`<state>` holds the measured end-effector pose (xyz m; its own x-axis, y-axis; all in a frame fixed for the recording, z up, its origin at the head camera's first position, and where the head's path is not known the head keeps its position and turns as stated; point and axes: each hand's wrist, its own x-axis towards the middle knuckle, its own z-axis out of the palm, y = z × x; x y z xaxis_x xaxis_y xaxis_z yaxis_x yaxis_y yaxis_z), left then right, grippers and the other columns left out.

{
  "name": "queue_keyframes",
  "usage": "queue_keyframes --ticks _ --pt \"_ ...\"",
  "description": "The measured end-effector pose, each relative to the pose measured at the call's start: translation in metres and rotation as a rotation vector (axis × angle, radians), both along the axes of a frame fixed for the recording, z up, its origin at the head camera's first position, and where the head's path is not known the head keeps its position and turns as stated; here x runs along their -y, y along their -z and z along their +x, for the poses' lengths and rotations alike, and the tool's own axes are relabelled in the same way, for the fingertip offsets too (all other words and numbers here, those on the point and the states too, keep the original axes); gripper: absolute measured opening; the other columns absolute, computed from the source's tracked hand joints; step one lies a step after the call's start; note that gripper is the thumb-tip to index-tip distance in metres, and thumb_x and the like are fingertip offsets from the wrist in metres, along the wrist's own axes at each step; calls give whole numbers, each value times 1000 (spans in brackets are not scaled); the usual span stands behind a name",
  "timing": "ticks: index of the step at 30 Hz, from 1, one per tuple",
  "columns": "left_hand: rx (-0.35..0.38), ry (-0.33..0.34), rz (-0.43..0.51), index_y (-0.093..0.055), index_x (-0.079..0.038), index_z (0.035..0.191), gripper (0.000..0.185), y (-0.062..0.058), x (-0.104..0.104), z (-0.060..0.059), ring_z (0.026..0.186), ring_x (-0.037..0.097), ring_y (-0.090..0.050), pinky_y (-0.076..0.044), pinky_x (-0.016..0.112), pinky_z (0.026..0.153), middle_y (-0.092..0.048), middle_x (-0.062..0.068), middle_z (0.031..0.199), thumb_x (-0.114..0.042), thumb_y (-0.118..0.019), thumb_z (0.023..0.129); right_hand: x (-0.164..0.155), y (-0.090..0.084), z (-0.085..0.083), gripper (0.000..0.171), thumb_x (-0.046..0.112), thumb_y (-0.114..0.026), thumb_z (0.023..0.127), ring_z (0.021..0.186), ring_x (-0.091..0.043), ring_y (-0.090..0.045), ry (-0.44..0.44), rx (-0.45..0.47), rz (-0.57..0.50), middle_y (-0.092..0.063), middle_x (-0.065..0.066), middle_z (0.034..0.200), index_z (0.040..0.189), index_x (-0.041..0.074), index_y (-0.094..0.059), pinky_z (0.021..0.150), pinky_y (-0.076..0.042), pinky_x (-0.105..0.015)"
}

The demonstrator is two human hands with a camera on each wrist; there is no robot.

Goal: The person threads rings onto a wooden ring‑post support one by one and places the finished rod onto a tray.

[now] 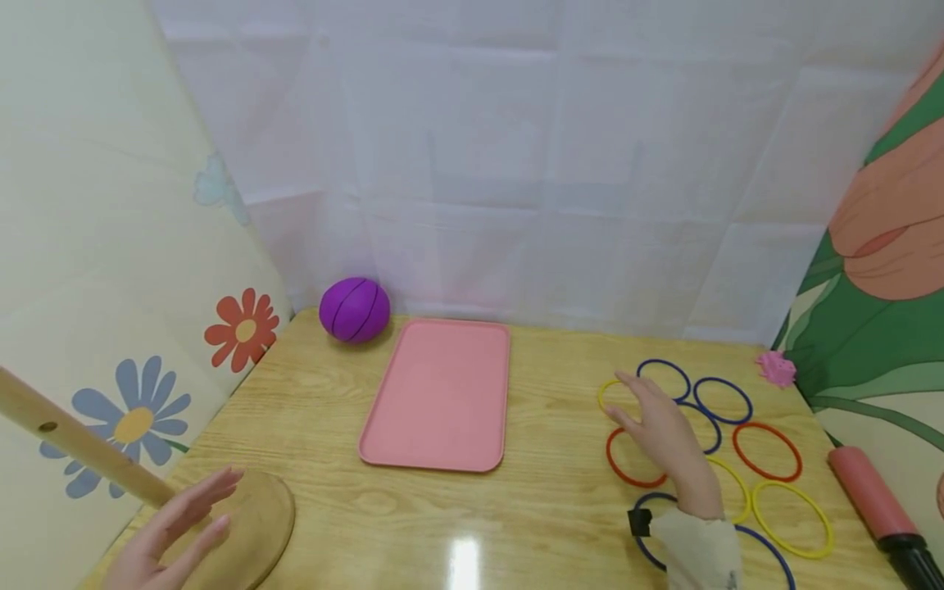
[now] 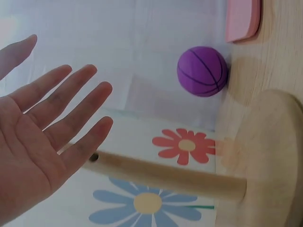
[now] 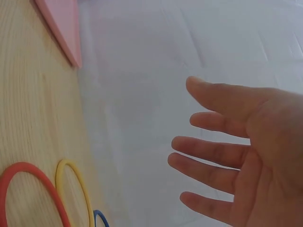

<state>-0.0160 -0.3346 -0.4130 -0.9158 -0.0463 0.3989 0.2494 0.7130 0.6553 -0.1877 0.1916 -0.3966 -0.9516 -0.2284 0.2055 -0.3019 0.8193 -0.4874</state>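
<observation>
Over the wooden table (image 1: 516,516) we see the right hand (image 1: 660,434) with fingers spread, hovering above the coloured rings (image 1: 767,451), while the left hand (image 1: 173,533), fingers straight and slightly apart, hovers by the wooden peg stand (image 1: 251,524)

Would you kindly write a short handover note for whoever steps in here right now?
Left hand: open, holding nothing, fingers straight over the round base of the wooden peg stand at the table's near left corner.
Right hand: open, holding nothing, spread above the coloured rings lying flat on the table's right side.
Pink tray: mid-table, nothing on it. Purple ball behind it by the backdrop.
Done: no ring picked up, none seen on the stand's peg.
Left: judging by the layout, probably every ring has yet to be handled; which ring the right hand is nearest is hard to tell.
</observation>
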Motion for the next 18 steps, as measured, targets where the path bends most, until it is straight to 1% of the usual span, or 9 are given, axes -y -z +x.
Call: queue_keyframes --ticks 3,9,10,11,14,15,16,17,18 --pt "-4 20 -1 -45 -1 141 55 6 13 7 114 -25 -44 -40 -6 83 -48 -36 131 11 -58 89 -3 2 -1 56 22 -64 92 125 -47 -49 -4 -1 4 -52 -29 136 139 -3 -47 104 -42 -61" --pt "71 -38 0 -40 -8 147 57 18 38 18 115 -26 -42 -39 -6 80 -45 -36 133 4 -55 94 -12 10 -4 49 16 -68 90 112 -43 -58 6 46 15 -61 -27 121 131 -6 -54 95 -49 -57" --pt "86 -15 47 -37 -7 148 57 20 42 20 115 -25 -43 -40 -5 80 -46 -34 134 5 -53 94 -14 11 -5 48 16 -67 90 112 -43 -58 8 65 14 -62 -27 121 131 -6 -54 96 -49 -57" --pt "102 -15 51 -35 -8 149 58 22 47 22 115 -26 -42 -40 -5 79 -45 -34 134 5 -52 95 -15 13 -6 48 15 -67 90 112 -43 -58 11 82 17 -62 -27 121 131 -6 -55 96 -49 -57" --pt "140 -43 83 -33 -12 151 58 27 57 24 114 -27 -42 -40 -5 77 -45 -35 132 2 -50 97 -20 17 -8 46 15 -68 89 111 -42 -60 27 126 23 -63 -27 121 129 -6 -56 93 -51 -55" --pt "142 -60 95 -33 -13 151 58 28 58 25 112 -27 -42 -40 -5 77 -45 -36 131 0 -50 97 -22 19 -8 46 14 -69 89 109 -42 -61 30 135 27 -63 -27 120 128 -6 -57 92 -51 -55" --pt "137 -53 130 -33 -12 151 58 29 60 25 113 -27 -43 -41 -5 77 -46 -35 131 2 -49 97 -23 20 -9 45 13 -69 88 107 -42 -62 33 141 31 -64 -27 118 126 -7 -58 91 -52 -54" --pt "127 -91 90 -35 -14 150 57 29 60 25 111 -28 -42 -41 -5 76 -45 -37 130 0 -51 97 -25 22 -10 44 12 -70 87 105 -42 -63 39 149 34 -64 -28 117 125 -8 -58 89 -53 -53" --pt "108 -94 105 -36 -12 150 57 30 60 25 112 -27 -43 -41 -5 77 -46 -37 130 2 -51 97 -27 23 -11 44 12 -70 86 103 -42 -64 47 158 36 -65 -28 116 124 -8 -59 88 -54 -53"
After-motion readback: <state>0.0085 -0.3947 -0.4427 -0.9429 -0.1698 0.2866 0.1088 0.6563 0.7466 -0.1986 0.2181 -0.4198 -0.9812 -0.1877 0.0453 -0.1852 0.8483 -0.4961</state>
